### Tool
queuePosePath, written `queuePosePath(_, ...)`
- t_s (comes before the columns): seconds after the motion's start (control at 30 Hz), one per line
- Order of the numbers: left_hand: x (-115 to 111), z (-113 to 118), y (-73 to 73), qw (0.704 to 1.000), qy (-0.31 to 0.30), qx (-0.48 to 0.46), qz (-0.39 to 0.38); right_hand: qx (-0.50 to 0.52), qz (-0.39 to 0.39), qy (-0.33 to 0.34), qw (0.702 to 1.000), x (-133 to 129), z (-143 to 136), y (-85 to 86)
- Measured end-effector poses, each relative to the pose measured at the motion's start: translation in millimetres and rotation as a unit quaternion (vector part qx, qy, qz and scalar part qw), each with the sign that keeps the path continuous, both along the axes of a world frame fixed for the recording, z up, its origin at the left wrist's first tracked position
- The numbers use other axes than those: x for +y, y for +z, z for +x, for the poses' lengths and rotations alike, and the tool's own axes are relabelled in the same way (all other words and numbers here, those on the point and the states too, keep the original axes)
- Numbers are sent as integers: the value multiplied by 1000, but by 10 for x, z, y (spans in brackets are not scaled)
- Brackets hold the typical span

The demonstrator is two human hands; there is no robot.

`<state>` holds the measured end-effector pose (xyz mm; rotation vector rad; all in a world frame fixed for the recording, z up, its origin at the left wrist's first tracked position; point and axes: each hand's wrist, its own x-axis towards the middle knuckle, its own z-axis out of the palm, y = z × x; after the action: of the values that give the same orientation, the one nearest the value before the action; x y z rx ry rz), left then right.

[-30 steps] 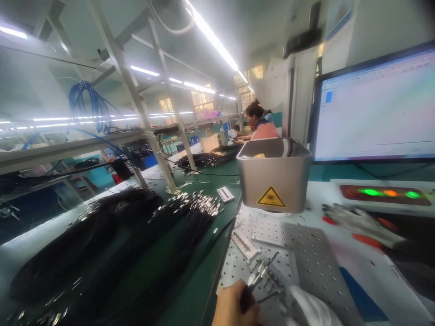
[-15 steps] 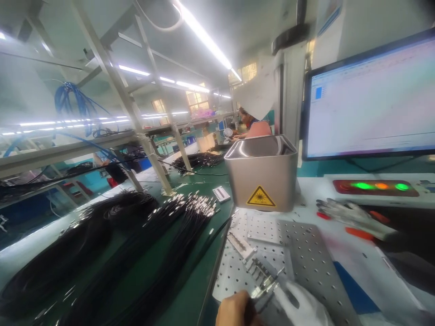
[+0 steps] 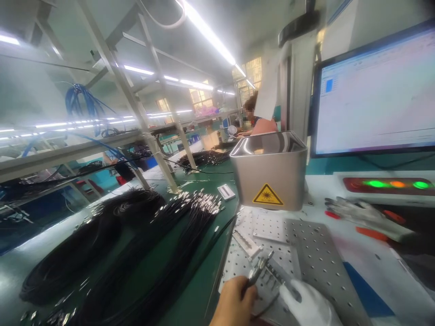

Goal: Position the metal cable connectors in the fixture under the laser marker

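Observation:
My bare left hand [image 3: 234, 302] is at the bottom edge, gripping a bunch of black cables with silver metal connector tips [image 3: 258, 267] that point up and right. My right hand [image 3: 307, 307], in a white glove, lies beside it with its fingers on a small metal fixture [image 3: 272, 280] that rests on the perforated plate [image 3: 306, 253]. The connector tips sit right over that fixture. Behind stands the grey laser housing [image 3: 270, 170] with a yellow warning label.
Bundles of black cables with silver ends [image 3: 142, 235] cover the green bench at left. A monitor [image 3: 374, 95], a panel with green and orange lights [image 3: 390, 184] and a grey glove [image 3: 367, 215] are at right. Another person [image 3: 254, 120] works farther along the bench.
My left hand has risen into view and swung the connector tips up over the fixture. The gloved right hand has shifted slightly right. The view has tilted a little.

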<state>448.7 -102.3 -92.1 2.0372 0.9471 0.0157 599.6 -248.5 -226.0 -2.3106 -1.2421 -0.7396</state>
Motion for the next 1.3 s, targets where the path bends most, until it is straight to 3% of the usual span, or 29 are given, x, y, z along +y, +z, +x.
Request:
queuePosePath(0.17, 3, 104, 55, 997, 8, -66, -36, -46, -29, 68, 996, -27, -29, -3)
queuePosePath(0.3, -25, 157, 41, 995, 23, -77, -52, -38, -17, 17, 999, 23, -83, 18)
queuePosePath(0.57, -60, 66, 118, 995, -9, 26, 93, -87, 16, 46, 995, 42, -48, 66)
queuePosePath(0.73, -90, -20, 160, 983, -48, 73, 159, -11, -20, 57, 998, -38, -71, 242)
queuePosePath(0.9, -111, -23, 181, 972, -71, 106, 196, 52, -21, -51, 997, 48, -211, 373)
queuePosePath(1.0, -110, -8, 170, 968, -75, 111, 210, 55, -15, -73, 996, 93, -242, 353)
queuePosePath(1.1, -114, 17, 155, 968, -84, 128, 196, 32, -2, -58, 998, 68, -195, 326)
queuePosePath(1.3, -105, 43, 94, 975, -81, 120, 170, -75, -26, 78, 994, -64, -88, 384)
